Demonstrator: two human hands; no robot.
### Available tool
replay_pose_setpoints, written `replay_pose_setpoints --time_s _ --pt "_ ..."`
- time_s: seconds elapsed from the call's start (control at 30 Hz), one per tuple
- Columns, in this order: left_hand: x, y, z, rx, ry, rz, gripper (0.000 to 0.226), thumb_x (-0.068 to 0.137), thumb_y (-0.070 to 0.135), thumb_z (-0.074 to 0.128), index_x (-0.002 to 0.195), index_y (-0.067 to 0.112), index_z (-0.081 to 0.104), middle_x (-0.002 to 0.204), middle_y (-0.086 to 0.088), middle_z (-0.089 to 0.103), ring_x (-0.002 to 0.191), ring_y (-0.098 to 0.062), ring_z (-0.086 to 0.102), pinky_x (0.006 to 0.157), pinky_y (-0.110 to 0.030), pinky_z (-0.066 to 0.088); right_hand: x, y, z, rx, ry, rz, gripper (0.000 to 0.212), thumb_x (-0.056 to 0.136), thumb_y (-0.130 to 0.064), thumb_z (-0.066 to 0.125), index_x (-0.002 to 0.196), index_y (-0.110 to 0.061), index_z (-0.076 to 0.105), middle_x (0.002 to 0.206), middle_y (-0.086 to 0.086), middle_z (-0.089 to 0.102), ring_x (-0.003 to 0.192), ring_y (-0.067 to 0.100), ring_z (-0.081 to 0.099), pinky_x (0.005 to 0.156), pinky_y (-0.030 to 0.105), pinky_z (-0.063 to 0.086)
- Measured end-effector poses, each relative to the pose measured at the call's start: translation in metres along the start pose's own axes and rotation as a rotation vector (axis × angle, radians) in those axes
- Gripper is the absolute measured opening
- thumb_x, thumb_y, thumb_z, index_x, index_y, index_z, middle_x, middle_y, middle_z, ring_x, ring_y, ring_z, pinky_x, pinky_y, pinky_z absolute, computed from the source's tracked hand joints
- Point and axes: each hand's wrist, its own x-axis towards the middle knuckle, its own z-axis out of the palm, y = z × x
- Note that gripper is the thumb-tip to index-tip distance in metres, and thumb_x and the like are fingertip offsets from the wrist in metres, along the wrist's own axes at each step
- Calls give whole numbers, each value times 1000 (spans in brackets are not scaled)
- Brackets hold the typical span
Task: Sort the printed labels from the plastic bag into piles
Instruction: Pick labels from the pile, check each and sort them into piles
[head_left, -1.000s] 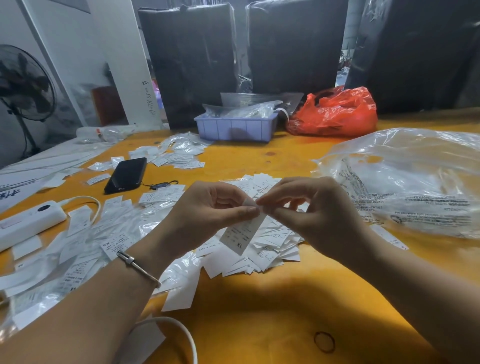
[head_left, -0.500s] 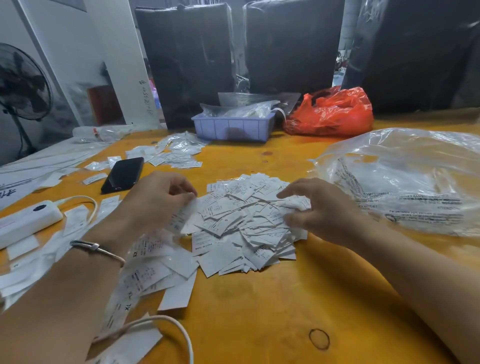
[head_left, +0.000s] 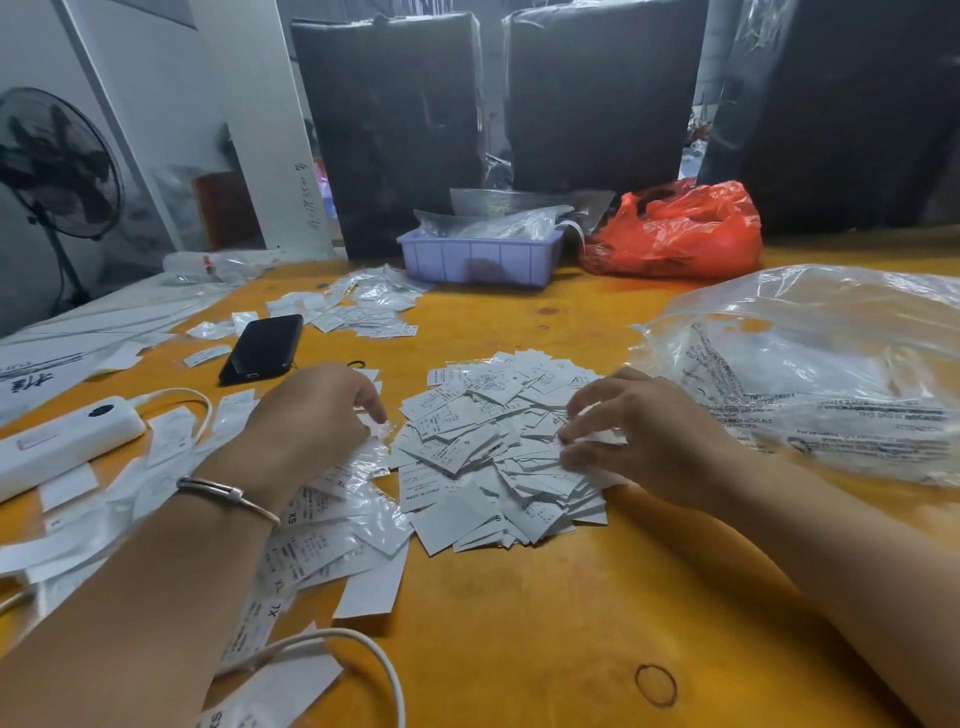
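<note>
On the yellow table (head_left: 519, 623), a loose heap of small printed labels (head_left: 483, 447) lay near the middle, with both hands at its sides. The right hand (head_left: 644, 441) rested on the heap's right edge, its curled fingers (head_left: 582, 410) pinching at a label there. The left hand (head_left: 311, 421) sat at the heap's left edge, fingers bent down onto a spread of longer labels in clear sleeves (head_left: 322, 525) that ran toward the table's left edge; whether it held one I could not tell. A bracelet (head_left: 228, 496) circled the left wrist. The clear plastic bag (head_left: 821, 374) lay crumpled at the right edge, just beside the heap. Farther back lay a phone (head_left: 265, 347), another small pile (head_left: 363, 312), a lilac tray (head_left: 483, 257) and a red bag (head_left: 680, 231).
</note>
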Motion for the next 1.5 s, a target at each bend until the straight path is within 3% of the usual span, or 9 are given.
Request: replay_pose_setpoints --time_s 0.17,0.33,0.47,0.63,0.8,1.0,1.13,1.27,1.5 --pt "-2 8 9 -155 57 115 20 86 20 74 94 38 70 120 4 60 114 -20 54 83 -33 42 0 0 -7 -136 -72 -81 23 89 -32 65 110 -28 73 113 -13 65 105 11 52 78 25 41" --pt "-6 21 19 -339 -57 326 12 84 26 76 92 35 72 109 14 61 108 -8 54 97 -39 47 0 -3 -4 -195 -31 -127 20 96 -23 54 99 -17 73 103 -6 67 93 16 58 73 33 47" --pt "-7 26 24 -445 -81 423 7 86 28 74 89 34 73 105 19 63 103 2 56 92 -28 46 0 -4 -4 -240 15 -133 17 95 -13 51 91 -14 67 90 -2 66 81 21 57 70 36 47" --pt "-8 27 24 -456 -63 465 6 86 27 74 89 32 73 104 17 65 103 1 58 88 -22 47 2 -11 -2 -225 30 -141 18 92 -20 53 89 -15 69 91 -4 68 80 21 60 73 35 49" --pt "-9 28 25 -473 -42 496 7 86 24 74 90 30 74 103 18 65 102 1 59 88 -22 50 -1 -3 -2 43 43 -28 5 84 -22 70 79 -20 73 84 -10 68 77 10 61 70 36 52" --pt "-10 30 26 -472 -47 505 7 86 24 74 91 30 74 102 18 65 101 3 58 89 -25 52 1 4 -6 368 29 166 6 76 -5 77 79 -11 77 80 1 71 78 16 65 78 42 53" --pt "-10 30 26 -472 -45 507 7 86 25 74 91 30 74 102 17 66 101 1 59 89 -27 53 1 2 -1 313 99 227 5 81 -16 74 78 -13 73 74 -1 69 73 15 64 73 42 54" --pt "-11 30 26 -478 -52 508 7 86 25 73 91 30 74 102 18 66 100 3 59 89 -26 52 1 -11 5 170 79 262 34 69 -47 79 80 -18 65 73 -6 59 67 10 55 61 33 45" --pt "-11 31 26 -471 -62 508 6 87 25 72 90 30 74 102 18 66 100 3 59 88 -24 52 3 -19 10 177 78 350 17 79 -29 72 89 -16 67 74 -6 62 69 13 56 60 30 43"
